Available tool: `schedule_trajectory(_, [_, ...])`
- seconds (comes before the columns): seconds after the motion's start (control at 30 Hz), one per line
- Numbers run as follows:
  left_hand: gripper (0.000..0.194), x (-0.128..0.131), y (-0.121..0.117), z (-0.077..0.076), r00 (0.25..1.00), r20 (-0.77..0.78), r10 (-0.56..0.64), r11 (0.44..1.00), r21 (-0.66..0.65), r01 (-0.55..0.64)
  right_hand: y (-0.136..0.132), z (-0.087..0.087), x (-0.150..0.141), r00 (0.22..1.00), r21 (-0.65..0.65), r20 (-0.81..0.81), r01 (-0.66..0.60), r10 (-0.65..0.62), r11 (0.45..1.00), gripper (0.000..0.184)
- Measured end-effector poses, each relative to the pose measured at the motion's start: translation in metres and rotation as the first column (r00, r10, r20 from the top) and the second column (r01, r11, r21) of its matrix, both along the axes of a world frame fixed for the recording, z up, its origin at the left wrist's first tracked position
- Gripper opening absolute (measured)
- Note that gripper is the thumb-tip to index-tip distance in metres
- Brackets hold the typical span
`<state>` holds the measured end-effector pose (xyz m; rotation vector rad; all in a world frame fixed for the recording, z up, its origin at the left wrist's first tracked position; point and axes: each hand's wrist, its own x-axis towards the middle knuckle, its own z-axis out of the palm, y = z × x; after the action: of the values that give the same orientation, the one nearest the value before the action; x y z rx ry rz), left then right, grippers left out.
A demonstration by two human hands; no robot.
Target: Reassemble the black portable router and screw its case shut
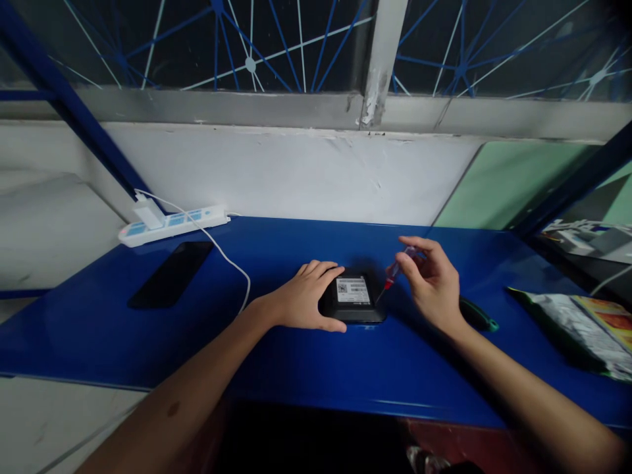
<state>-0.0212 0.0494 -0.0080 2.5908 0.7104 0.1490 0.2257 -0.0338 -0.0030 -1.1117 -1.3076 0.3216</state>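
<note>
A small black box-shaped device (353,299) with a white barcode label on top lies on the blue table (296,355). My left hand (309,296) rests on its left side, fingers curled over the top edge and thumb along its front. My right hand (432,280) pinches a small screwdriver (394,271) with a clear red handle. The tool slants down with its tip at the device's right edge.
A white power strip (172,224) with a plugged charger and white cable (224,257) lies at the back left. A black phone (172,273) lies beside it. A dark green-edged object (478,315) sits behind my right wrist. Foil packets (580,322) lie at the right.
</note>
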Motion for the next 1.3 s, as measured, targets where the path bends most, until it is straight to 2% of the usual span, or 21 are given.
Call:
schedule_trajectory(0.07, [0.119,0.0003,-0.0002,0.0004,1.000,-0.002,0.001,1.000,0.004,-0.001,-0.0010,0.0003,0.0001,1.000,-0.005,0.009,-0.004,0.004,1.000,0.021])
schedule_trajectory(0.27, [0.118,0.0009,-0.0004,0.0017,1.000,0.013,-0.001,1.000,0.012,0.001,-0.0032,0.0026,-0.0008,0.998,-0.050,-0.023,-0.066,0.064,0.997,0.031])
schedule_trajectory(0.53, [0.117,0.0005,-0.0008,0.0020,1.000,0.010,0.008,1.000,-0.001,-0.008,-0.0004,-0.0014,0.0017,0.996,-0.009,0.072,0.053,-0.052,0.999,0.024])
schedule_trajectory(0.73, [0.116,0.0007,-0.0011,0.0026,1.000,0.022,0.007,1.000,0.005,-0.007,-0.0030,-0.0026,0.0017,0.998,-0.062,0.031,-0.052,0.054,0.997,0.033])
schedule_trajectory(1.0, [0.118,0.0012,-0.0014,0.0036,1.000,0.000,0.016,1.000,-0.015,-0.016,-0.0043,0.0022,0.0014,0.995,-0.063,-0.046,-0.086,0.083,0.994,0.033])
schedule_trajectory(1.13, [0.119,0.0012,-0.0018,0.0045,1.000,-0.015,0.019,1.000,-0.019,-0.019,-0.0020,0.0030,0.0008,0.998,-0.051,-0.045,-0.038,0.036,0.998,0.029])
schedule_trajectory(1.3, [0.117,0.0010,-0.0011,0.0037,1.000,-0.003,0.016,1.000,-0.008,-0.016,0.0005,-0.0005,0.0034,0.996,0.014,0.074,0.055,-0.056,0.998,0.020])
